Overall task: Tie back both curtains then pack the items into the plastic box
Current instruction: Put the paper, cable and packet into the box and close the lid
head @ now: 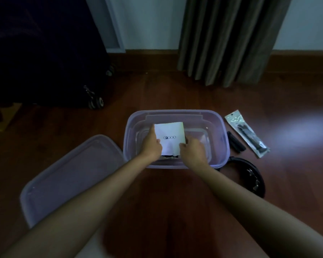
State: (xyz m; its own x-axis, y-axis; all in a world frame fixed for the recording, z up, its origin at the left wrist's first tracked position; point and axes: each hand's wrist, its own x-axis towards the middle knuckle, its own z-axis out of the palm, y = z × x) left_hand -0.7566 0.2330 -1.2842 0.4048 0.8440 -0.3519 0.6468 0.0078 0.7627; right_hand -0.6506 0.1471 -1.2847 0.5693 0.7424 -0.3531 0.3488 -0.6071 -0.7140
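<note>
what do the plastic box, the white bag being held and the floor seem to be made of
Plastic box: translucent purplish plastic, its walls see-through. White bag: matte, creased sheet with a printed logo, paper or thin plastic, unclear which. Floor: glossy reddish wood or laminate, with a light glare.

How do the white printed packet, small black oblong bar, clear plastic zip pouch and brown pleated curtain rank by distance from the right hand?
1. White printed packet: held by the right hand.
2. Small black oblong bar: on the floor, rightward.
3. Clear plastic zip pouch: just beyond the bar.
4. Brown pleated curtain: far back.
</note>
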